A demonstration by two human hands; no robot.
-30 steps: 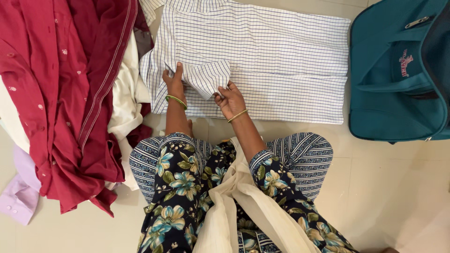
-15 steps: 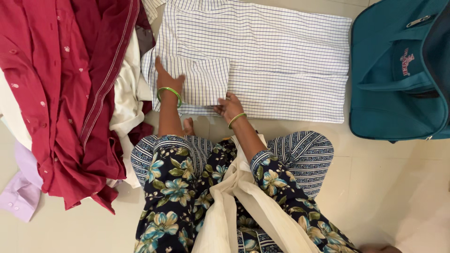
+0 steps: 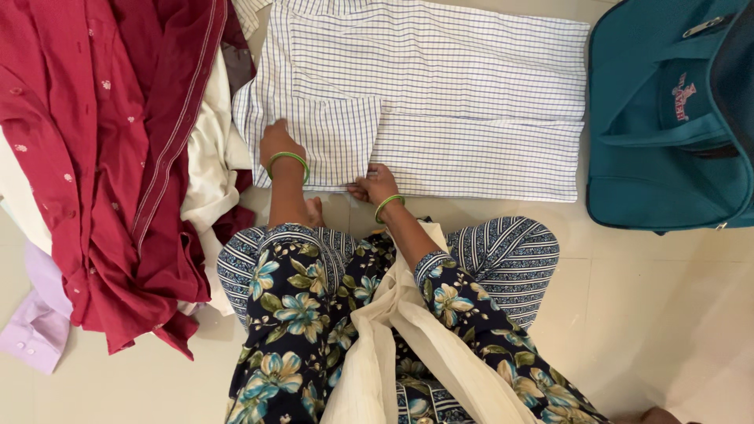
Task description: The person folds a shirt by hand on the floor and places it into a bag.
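A white shirt with thin blue checks [image 3: 455,86] lies spread flat on the tiled floor in front of my knees. Its short sleeve [image 3: 338,137] is folded in over the body. My left hand [image 3: 279,143] rests flat on the sleeve's left side, fingers pressed to the cloth. At the shirt's near hem, my right hand [image 3: 373,184] pinches the edge just below the sleeve. Both wrists wear green bangles.
A heap of clothes lies to the left: a dark red shirt [image 3: 102,157], a cream garment [image 3: 212,157] and a lilac one [image 3: 31,330]. A teal travel bag [image 3: 667,126] stands at the right. Bare tiled floor [image 3: 652,314] lies to the right of my knees.
The raised sleeve has been laid flat onto the shirt. My left hand slid over it toward the left edge, and my right hand dropped from the sleeve tip to the near hem.
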